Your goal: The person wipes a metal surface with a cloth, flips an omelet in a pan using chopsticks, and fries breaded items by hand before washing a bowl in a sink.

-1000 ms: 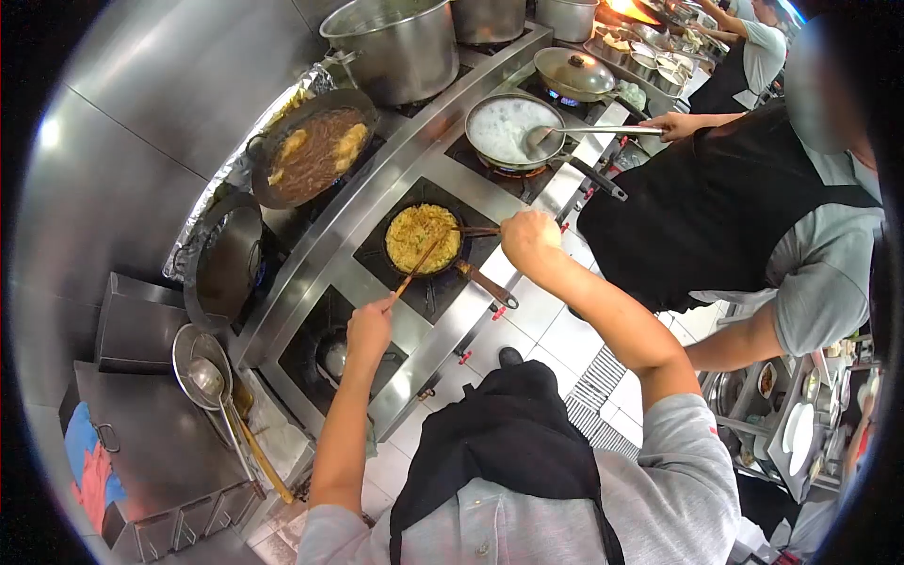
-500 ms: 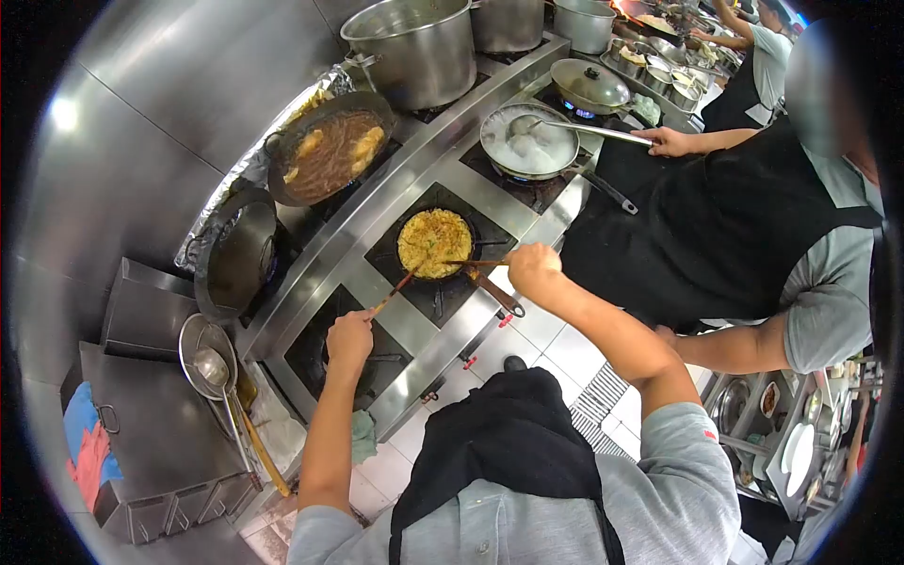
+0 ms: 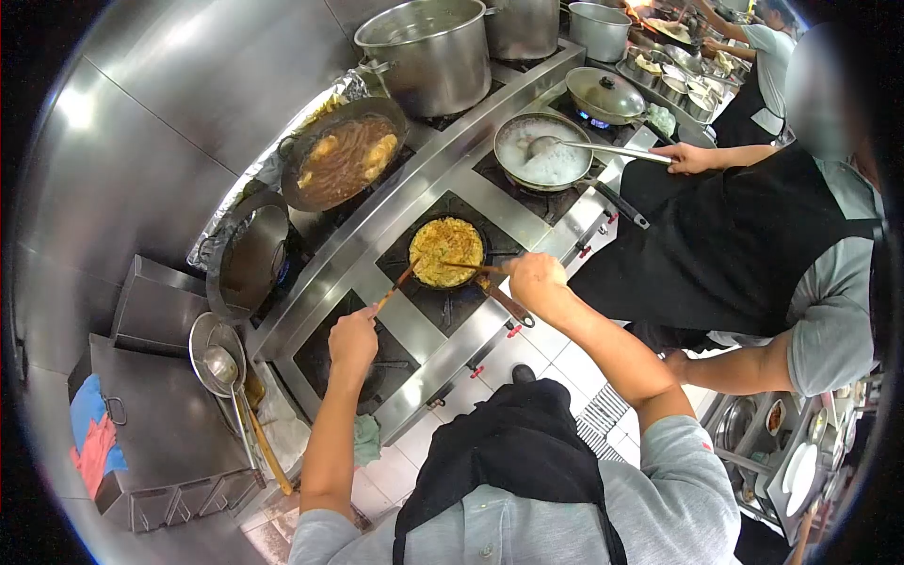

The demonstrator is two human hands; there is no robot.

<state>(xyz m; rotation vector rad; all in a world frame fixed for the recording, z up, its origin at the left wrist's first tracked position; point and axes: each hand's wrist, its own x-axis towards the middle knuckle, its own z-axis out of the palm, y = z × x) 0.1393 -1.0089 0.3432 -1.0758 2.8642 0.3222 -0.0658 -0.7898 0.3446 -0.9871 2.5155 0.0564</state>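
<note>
Both hands pulled back toward the stove's front edge: left hand [image 3: 353, 337] clenched on a stick [image 3: 399, 282], right hand [image 3: 532, 278] clenched on another [image 3: 466, 266], both slanting into the pan [image 3: 446, 250] just ahead, right nearer.

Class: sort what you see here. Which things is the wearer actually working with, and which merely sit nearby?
In use: left hand, right hand, chopsticks, small frying pan.

Nearby: stockpot, wok of brown broth, ladle, co-worker's white-filled pan.
</note>
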